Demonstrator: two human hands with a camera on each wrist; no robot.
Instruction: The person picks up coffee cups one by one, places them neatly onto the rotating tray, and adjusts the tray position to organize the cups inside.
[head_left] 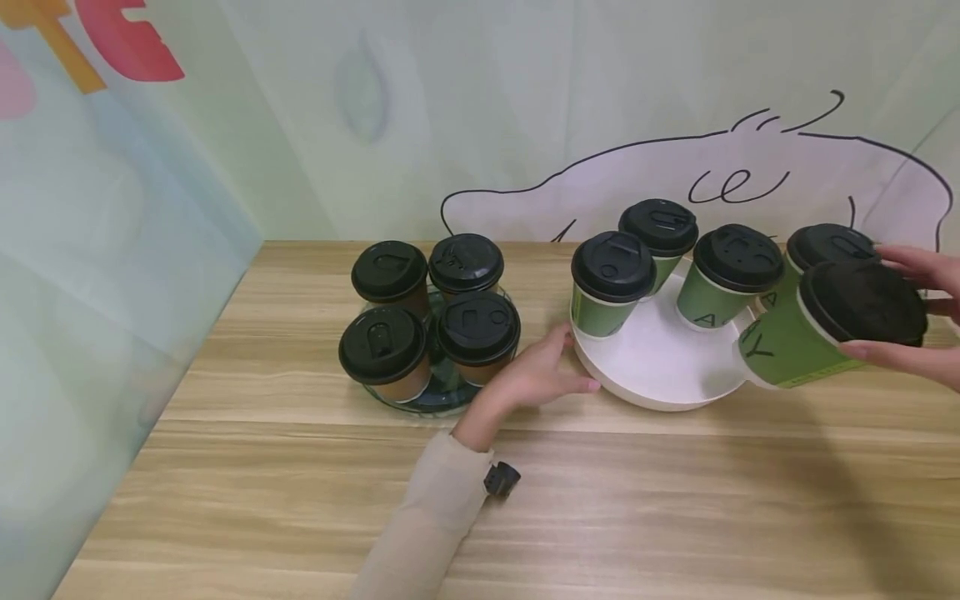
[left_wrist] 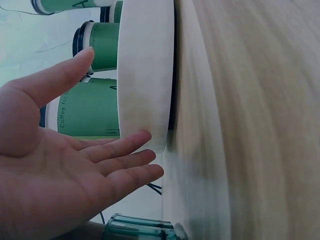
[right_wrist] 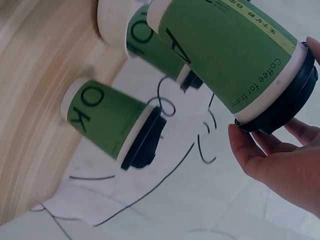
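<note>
A round white tray (head_left: pixel 652 367) on the wooden table carries several green paper cups with black lids, such as the nearest left cup (head_left: pixel 603 312). My left hand (head_left: pixel 570 362) lies on the table with straight fingers touching the tray's left rim (left_wrist: pixel 145 65); the left wrist view shows my left hand (left_wrist: pixel 125 155) open and holding nothing. My right hand (head_left: pixel 926 308) grips the black lid of one more green cup (head_left: pixel 787 346), held tilted over the tray's right edge. In the right wrist view my right hand (right_wrist: pixel 280 155) curls round that cup (right_wrist: pixel 230 55) at its lid.
Left of the white tray, a clear glass tray (head_left: pixel 442 400) holds several brown cups with black lids (head_left: pixel 382 346). A printed wall stands close behind the table, and a panel closes off the left side. Bare wood (head_left: pixel 675 517) stretches across the front.
</note>
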